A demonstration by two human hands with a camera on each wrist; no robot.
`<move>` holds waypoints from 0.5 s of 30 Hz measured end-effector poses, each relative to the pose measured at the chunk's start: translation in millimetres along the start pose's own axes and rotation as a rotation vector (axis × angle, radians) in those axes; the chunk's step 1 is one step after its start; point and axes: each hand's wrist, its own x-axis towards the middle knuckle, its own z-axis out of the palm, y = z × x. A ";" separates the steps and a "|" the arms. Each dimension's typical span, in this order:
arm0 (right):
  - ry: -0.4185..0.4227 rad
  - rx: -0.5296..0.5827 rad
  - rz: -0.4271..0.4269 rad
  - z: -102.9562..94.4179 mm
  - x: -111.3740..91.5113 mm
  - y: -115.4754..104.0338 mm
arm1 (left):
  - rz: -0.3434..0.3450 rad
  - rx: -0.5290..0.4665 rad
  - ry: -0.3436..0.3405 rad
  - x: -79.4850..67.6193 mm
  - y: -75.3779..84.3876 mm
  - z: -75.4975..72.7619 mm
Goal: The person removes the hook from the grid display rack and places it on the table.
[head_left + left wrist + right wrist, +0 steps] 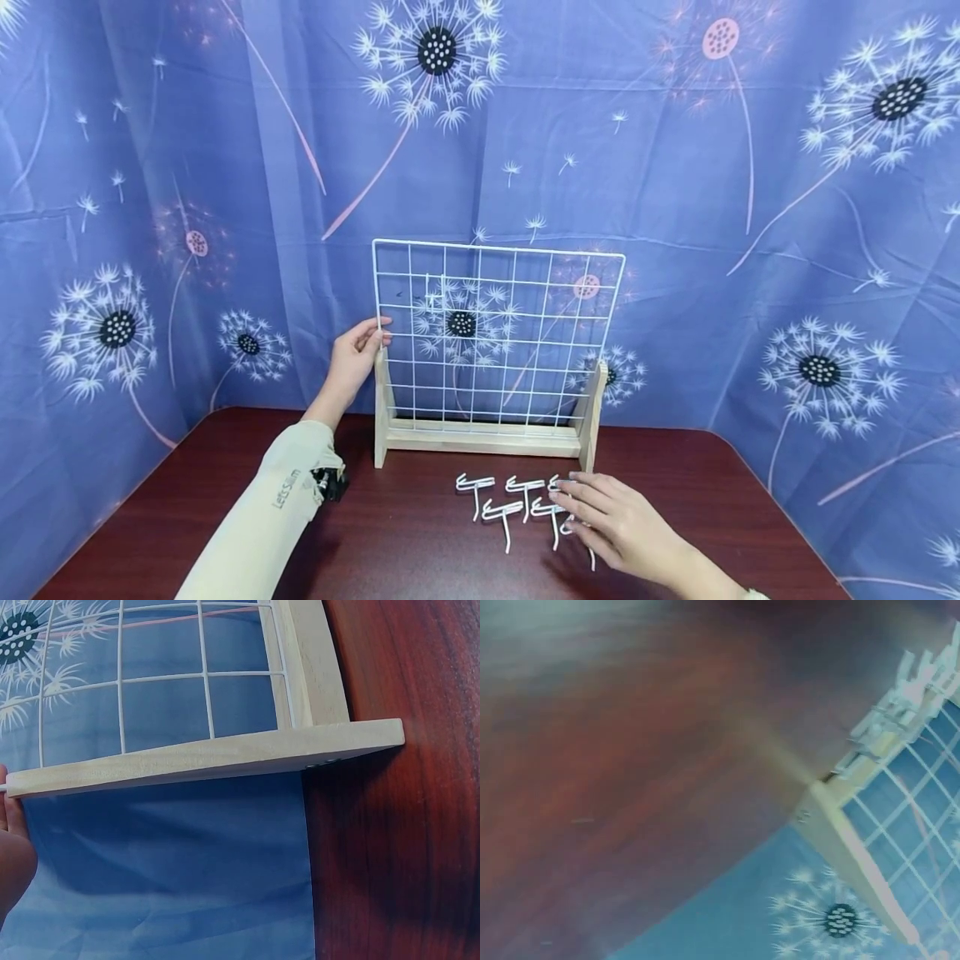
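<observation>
A white wire grid panel (495, 247) stands upright in a wooden stand (483, 443). My left hand (354, 360) pinches the panel's left edge wire just above the wooden side post; only part of that hand (13, 862) shows in the left wrist view. One white hook (435, 295) hangs on the grid near its upper left. Several white wire hooks (504, 507) lie on the table in front of the stand. Over the rightmost hooks is my right hand (626, 523), fingers extended and partly hiding them; whether it touches one is unclear.
The dark red wooden table (420, 525) has rounded far corners. A blue curtain (675, 208) printed with dandelions hangs behind and on both sides. The right wrist view is blurred, with the stand's side board (855, 859) at its lower right.
</observation>
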 end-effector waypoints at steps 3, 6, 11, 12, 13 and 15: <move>0.002 0.005 0.042 -1.4 14.4 0.5 | 0.012 0.013 0.007 4.2 -7.4 0.3; 0.007 0.001 0.080 -1.3 26.2 -0.7 | 0.014 0.022 0.011 5.8 -12.9 0.2; 0.019 -0.009 0.122 0.5 42.8 -1.7 | 0.003 0.030 0.011 4.8 -13.2 0.3; 0.024 -0.009 0.127 1.0 46.1 -1.5 | 0.001 0.033 0.012 4.6 -12.7 0.3; 0.031 -0.007 0.131 1.6 49.3 -1.2 | -0.002 0.033 0.015 4.3 -12.2 0.5; 0.053 0.002 0.133 2.9 56.2 -0.3 | -0.002 0.035 0.019 4.1 -11.3 0.5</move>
